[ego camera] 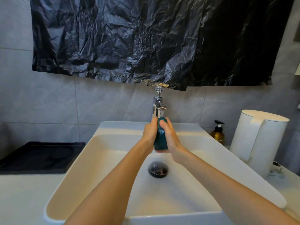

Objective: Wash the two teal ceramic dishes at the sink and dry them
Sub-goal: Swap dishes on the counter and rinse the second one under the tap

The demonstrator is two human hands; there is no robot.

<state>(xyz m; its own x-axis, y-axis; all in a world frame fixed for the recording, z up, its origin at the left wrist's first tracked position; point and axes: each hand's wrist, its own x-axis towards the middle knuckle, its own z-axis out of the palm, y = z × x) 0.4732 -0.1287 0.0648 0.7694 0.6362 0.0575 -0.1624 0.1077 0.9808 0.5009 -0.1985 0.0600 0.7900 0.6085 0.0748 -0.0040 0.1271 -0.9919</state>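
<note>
One teal ceramic dish (160, 138) is held on edge under the chrome faucet (158, 108), over the white sink (100, 153). My left hand (150, 132) grips its left side, and my right hand (170, 137) holds its right side with fingers curled over the top rim. Both hands cover much of the dish. The second teal dish is out of sight.
A black tray (40, 156) lies on the counter left of the sink. At the right stand an amber pump bottle (217, 133) and a tall white container (258, 140). The drain (158, 169) sits below my hands. Black plastic sheeting (146, 39) covers the wall above.
</note>
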